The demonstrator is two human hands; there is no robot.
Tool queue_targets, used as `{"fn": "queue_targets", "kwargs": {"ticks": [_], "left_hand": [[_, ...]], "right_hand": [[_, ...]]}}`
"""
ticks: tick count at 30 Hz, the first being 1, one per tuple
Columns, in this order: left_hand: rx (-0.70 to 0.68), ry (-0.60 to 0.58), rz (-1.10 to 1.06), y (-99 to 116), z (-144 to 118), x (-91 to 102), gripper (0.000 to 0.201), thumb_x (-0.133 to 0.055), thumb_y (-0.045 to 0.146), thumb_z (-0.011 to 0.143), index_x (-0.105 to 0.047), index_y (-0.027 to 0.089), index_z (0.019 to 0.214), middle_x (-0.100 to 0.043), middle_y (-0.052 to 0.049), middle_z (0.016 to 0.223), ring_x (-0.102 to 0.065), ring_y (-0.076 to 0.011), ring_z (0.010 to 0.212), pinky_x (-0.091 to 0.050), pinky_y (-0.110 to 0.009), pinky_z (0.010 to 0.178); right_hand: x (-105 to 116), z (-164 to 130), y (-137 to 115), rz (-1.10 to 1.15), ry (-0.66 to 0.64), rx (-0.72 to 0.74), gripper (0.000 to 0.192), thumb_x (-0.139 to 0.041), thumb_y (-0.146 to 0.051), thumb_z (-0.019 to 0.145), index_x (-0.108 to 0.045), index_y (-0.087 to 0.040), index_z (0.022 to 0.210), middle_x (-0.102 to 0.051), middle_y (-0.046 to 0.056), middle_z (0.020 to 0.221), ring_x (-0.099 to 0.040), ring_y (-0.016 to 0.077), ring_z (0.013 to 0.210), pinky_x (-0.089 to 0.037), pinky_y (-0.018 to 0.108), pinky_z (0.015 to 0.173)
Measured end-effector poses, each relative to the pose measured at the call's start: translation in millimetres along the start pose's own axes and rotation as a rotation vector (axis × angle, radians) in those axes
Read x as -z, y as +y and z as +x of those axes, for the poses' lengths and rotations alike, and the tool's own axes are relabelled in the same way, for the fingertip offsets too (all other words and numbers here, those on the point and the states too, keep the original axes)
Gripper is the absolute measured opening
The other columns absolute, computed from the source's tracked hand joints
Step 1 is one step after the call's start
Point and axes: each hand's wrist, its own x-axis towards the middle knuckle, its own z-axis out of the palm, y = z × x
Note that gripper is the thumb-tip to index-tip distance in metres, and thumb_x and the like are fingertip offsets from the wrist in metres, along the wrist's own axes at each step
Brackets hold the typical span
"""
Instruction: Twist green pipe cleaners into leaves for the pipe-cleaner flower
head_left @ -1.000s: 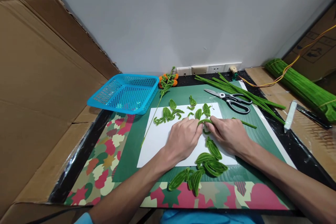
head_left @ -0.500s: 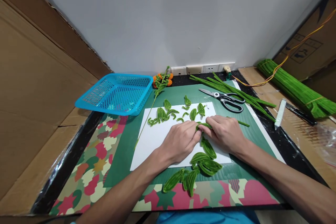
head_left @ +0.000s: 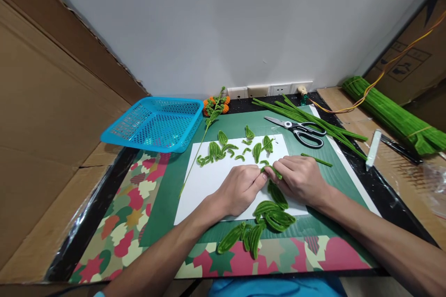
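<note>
Both hands meet over the right part of a white sheet of paper (head_left: 205, 190), pinching one green fuzzy pipe cleaner (head_left: 273, 172) between them. My left hand (head_left: 243, 189) is closed on its left end. My right hand (head_left: 301, 177) grips it from the right, with a short bent piece showing between the thumbs. Below the hands lie several green pipe cleaner leaves (head_left: 278, 219), some overlapping. More leaves (head_left: 214, 151) and small curved pieces are spread along the paper's upper part. A short straight pipe cleaner (head_left: 317, 160) lies just beyond my right hand.
A blue mesh basket (head_left: 160, 123) stands at the back left, beside a green stem with orange flowers (head_left: 226, 107). Scissors (head_left: 296, 131) and long pipe cleaners (head_left: 334, 135) lie back right. Farther right are a white-handled tool (head_left: 373, 150) and a thick green bundle (head_left: 390, 113).
The pipe cleaner between the hands now angles downward to the right, where it arched before. My right hand's fingers have shifted slightly. The loose leaves have stayed in place.
</note>
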Motion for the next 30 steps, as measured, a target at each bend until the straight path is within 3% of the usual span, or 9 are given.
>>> {"fn": "queue_targets", "kwargs": {"ticks": [4, 9, 13, 20, 25, 30], "left_hand": [[0.047, -0.014, -0.108, 4, 0, 2.6, 0.041, -0.038, 0.035, 0.110, -0.064, 0.019, 0.084, -0.057, 0.002, 0.072, -0.050, -0.0150, 0.066, -0.037, -0.029, 0.064], [0.023, 0.106, -0.119, 6, -2, 0.2, 0.032, -0.042, 0.044, 0.110, -0.054, 0.021, 0.090, -0.050, 0.004, 0.073, -0.047, -0.0142, 0.065, -0.037, -0.027, 0.063], [-0.016, 0.169, -0.105, 4, -3, -3.7, 0.024, -0.042, 0.040, 0.110, -0.052, 0.022, 0.097, -0.051, 0.004, 0.075, -0.049, -0.0138, 0.065, -0.038, -0.027, 0.063], [-0.116, 0.318, 0.035, -1, -3, -6.5, 0.013, -0.047, 0.032, 0.108, -0.050, 0.022, 0.100, -0.053, 0.003, 0.079, -0.048, -0.0121, 0.062, -0.038, -0.025, 0.058], [-0.157, 0.369, 0.067, -4, -2, -9.2, 0.012, -0.049, 0.029, 0.108, -0.053, 0.022, 0.100, -0.056, 0.002, 0.081, -0.050, -0.0117, 0.063, -0.039, -0.025, 0.057], [-0.111, 0.357, 0.049, -1, -2, -10.8, 0.017, -0.049, 0.027, 0.107, -0.051, 0.022, 0.091, -0.049, 0.004, 0.073, -0.046, -0.0111, 0.058, -0.036, -0.025, 0.055]], "right_hand": [[2, -1, 1, 0.025, -0.011, -0.012, 0.044, -0.045, -0.024, 0.109, -0.056, -0.020, 0.067, -0.056, -0.001, 0.057, -0.044, 0.0131, 0.052, -0.027, 0.031, 0.059], [6, 1, 3, 0.077, -0.038, -0.050, 0.040, -0.043, -0.021, 0.106, -0.055, -0.020, 0.068, -0.056, -0.001, 0.057, -0.046, 0.0126, 0.050, -0.027, 0.031, 0.057], [7, 1, 1, 0.092, -0.035, -0.052, 0.038, -0.041, -0.021, 0.105, -0.054, -0.021, 0.069, -0.057, -0.001, 0.057, -0.045, 0.0129, 0.050, -0.028, 0.031, 0.057], [6, 1, -1, 0.091, -0.029, -0.034, 0.039, -0.043, -0.022, 0.106, -0.054, -0.020, 0.069, -0.057, -0.001, 0.057, -0.046, 0.0133, 0.050, -0.028, 0.031, 0.057], [5, 1, 0, 0.081, -0.046, -0.021, 0.039, -0.043, -0.024, 0.106, -0.055, -0.020, 0.070, -0.058, -0.001, 0.058, -0.047, 0.0130, 0.051, -0.028, 0.031, 0.058], [3, 0, 0, 0.054, -0.030, -0.036, 0.038, -0.046, -0.021, 0.105, -0.057, -0.019, 0.069, -0.059, 0.000, 0.057, -0.048, 0.0129, 0.050, -0.028, 0.031, 0.059]]}}
